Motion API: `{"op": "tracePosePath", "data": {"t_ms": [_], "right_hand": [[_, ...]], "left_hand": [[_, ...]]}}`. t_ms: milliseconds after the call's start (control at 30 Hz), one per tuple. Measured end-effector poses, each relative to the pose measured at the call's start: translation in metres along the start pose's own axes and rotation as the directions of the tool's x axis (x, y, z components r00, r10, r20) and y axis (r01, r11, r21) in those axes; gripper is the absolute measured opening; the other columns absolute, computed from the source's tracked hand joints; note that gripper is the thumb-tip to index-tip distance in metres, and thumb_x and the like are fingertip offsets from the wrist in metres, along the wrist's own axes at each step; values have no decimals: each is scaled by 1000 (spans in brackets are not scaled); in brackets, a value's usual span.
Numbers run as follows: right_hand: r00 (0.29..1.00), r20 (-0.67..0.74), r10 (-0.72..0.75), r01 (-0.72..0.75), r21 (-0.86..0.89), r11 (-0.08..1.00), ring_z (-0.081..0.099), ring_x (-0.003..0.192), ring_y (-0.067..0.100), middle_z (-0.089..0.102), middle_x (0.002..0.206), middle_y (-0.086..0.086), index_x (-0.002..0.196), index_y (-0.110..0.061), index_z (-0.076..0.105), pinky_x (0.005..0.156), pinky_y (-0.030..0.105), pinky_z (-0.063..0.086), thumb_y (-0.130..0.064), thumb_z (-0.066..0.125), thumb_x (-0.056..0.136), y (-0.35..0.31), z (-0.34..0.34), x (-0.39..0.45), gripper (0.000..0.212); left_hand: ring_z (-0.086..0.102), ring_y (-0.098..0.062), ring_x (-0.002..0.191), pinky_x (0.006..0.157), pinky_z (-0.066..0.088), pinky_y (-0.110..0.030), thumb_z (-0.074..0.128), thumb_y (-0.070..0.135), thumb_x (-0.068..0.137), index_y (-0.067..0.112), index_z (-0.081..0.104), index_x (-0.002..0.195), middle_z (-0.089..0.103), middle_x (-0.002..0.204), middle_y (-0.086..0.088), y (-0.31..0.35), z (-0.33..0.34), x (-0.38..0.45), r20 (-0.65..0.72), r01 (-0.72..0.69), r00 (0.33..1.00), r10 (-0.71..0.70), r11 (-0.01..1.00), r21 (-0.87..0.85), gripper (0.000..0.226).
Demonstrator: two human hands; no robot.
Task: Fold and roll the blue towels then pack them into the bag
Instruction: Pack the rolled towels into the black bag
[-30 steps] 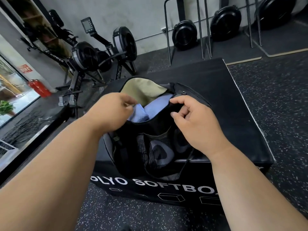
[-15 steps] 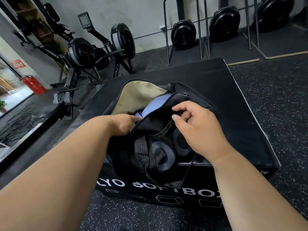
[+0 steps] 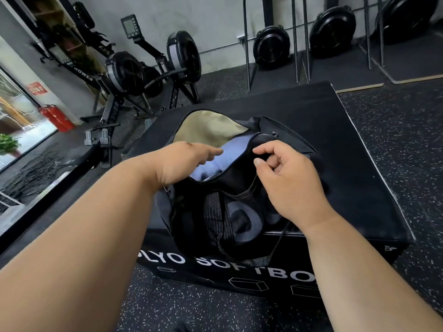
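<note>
- Lying near the front edge of the black padded plyo soft box (image 3: 347,144), the black fabric duffel bag (image 3: 282,133) gapes open, tan lining showing.
- Blue terry towels (image 3: 230,159) sit inside the bag's opening; another blue roll (image 3: 242,221) shows through its mesh end pocket.
- Left hand (image 3: 182,161) reaches into the opening, fingers loosely extended, holding nothing.
- Right hand (image 3: 287,178) pinches the bag's black zipper edge between thumb and curled fingers.
- Black rowing machines (image 3: 134,75) stand beyond the box's far left corner.

The black bag (image 3: 282,140) lies unzipped, its tan lining showing beyond the left hand (image 3: 184,161). A blue towel (image 3: 227,154) sits inside between both hands; the right hand (image 3: 287,180) pinches the bag's edge.
</note>
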State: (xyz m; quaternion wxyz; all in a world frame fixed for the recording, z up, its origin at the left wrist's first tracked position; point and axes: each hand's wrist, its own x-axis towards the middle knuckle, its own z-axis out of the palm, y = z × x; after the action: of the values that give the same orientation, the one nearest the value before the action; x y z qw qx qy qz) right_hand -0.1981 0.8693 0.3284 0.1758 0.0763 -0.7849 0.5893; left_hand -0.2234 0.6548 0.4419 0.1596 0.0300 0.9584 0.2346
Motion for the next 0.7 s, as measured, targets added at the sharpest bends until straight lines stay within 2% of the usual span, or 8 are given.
{"op": "tracePosePath", "data": {"t_ms": [100, 233, 300, 367, 433, 500, 600, 700], "right_hand": [[1000, -10, 0, 0, -8, 1000, 57, 64, 13, 62, 70, -7, 104, -39, 68, 69, 38, 52, -28, 67, 97, -1, -3, -2, 13], [1000, -10, 21, -21, -19, 1000, 58, 67, 12, 62, 71, -10, 105, -39, 68, 71, 36, 51, -30, 67, 97, -2, -8, -4, 12], [999, -14, 36, -36, -27, 999, 59, 70, 11, 62, 72, -12, 105, -39, 68, 72, 36, 51, -31, 66, 97, -2, -11, -4, 11], [999, -20, 45, -45, -24, 999, 60, 71, 12, 63, 72, -11, 104, -39, 68, 72, 35, 51, -31, 65, 97, -2, -15, -5, 11], [998, -28, 56, -57, -25, 998, 61, 73, 12, 63, 72, -11, 104, -38, 68, 72, 34, 50, -30, 65, 98, -2, -19, -5, 10], [996, -42, 74, -75, -37, 996, 60, 74, 11, 61, 70, -11, 103, -37, 68, 71, 33, 51, -29, 64, 98, -2, -23, -5, 10], [991, -84, 102, -106, -48, 993, 60, 73, 12, 59, 68, -11, 102, -36, 68, 71, 36, 53, -30, 63, 98, 1, -30, -4, 9], [983, -126, 133, -141, -56, 988, 60, 73, 11, 59, 69, -14, 100, -36, 66, 69, 36, 52, -30, 61, 98, 4, -39, -3, 9]], "left_hand": [[55, 4, 120, 90, 42, -24, 34, 40, 111, 50, 61, 141, 65, 129, 24, 4, -3, -14, 1, -13, 1000, 13, 999, -40, 41], [59, 0, 124, 108, 46, -34, 44, 55, 97, 53, 63, 136, 66, 129, 29, 8, -2, -29, 1, -60, 998, 61, 994, -90, 44], [62, 2, 120, 111, 44, -34, 52, 68, 86, 47, 70, 127, 71, 121, 29, 10, 1, -34, 70, -51, 996, 58, 995, -88, 50], [69, -5, 104, 102, 49, -33, 60, 73, 86, 35, 76, 107, 76, 104, 18, 12, 5, -38, 143, -47, 989, 38, 997, 66, 47], [66, -16, 80, 82, 52, -35, 65, 65, 91, 28, 71, 84, 70, 78, 6, 12, 6, -38, 100, -28, 995, 1, 964, 263, 39], [64, -17, 71, 74, 52, -34, 67, 54, 95, 31, 71, 81, 67, 70, 3, 14, 5, -36, 36, 10, 999, -22, 955, 295, 27], [72, -14, 83, 83, 58, -34, 68, 54, 95, 41, 76, 98, 75, 84, 13, 33, 5, -35, -25, 11, 1000, -7, 985, 171, 16], [68, -6, 106, 100, 51, -31, 67, 55, 96, 39, 76, 113, 74, 109, 18, 58, 11, -22, -111, -40, 993, 49, 995, 87, 25]]}}
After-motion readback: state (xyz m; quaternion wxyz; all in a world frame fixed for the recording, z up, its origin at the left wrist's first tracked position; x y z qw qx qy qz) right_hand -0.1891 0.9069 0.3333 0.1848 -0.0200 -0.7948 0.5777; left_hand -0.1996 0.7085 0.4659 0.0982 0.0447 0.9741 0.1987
